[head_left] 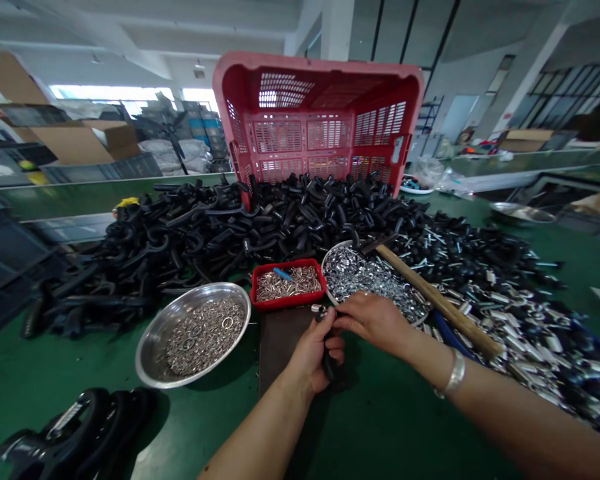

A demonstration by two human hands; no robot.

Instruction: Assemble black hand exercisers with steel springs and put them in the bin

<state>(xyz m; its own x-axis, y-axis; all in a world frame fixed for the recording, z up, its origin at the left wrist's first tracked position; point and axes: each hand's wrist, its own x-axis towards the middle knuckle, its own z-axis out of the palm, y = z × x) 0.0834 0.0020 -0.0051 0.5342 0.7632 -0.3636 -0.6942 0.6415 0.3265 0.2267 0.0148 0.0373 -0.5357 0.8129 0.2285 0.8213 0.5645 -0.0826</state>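
My left hand (314,353) is wrapped round a black plastic handle (329,363), held upright over a dark brown mat (280,340). A small silver metal cap (319,309) sits at the handle's top end. My right hand (375,319), with a silver bangle on its wrist, pinches at that top end with closed fingers. Just behind my hands stand a small red tray of metal pins (289,283) and a round steel bowl of shiny metal fittings (367,273).
A steel bowl of small rings (195,333) sits to the left. A big heap of black handles (220,233) spills from a tipped red crate (320,120). A wooden-handled hammer (437,300) lies on the right, over assembled pieces (530,333). More black handles (75,433) lie at the near left.
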